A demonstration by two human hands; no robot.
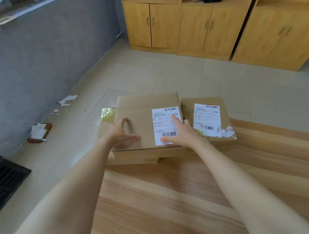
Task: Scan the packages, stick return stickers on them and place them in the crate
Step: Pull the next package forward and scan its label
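I see my left hand (pixel 121 133) and right hand (pixel 178 133) resting on the large cardboard box (pixel 144 102) at the worktop's (pixel 177 191) far edge, the right over its white label (pixel 161 120), a smaller labelled box (pixel 187 106) just right.

At the table's (pixel 177 191) far left corner, the top box (pixel 141 106) lies on a flatter box (pixel 105 128). A 3rd box (pixel 206 118) sits just right of them at the far edge. Left hand (pixel 121 134) and right hand (pixel 180 133) rest on the top box.

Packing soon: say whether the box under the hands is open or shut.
Shut. The box shows a flat top, no flap raised, shipping label lying smooth.
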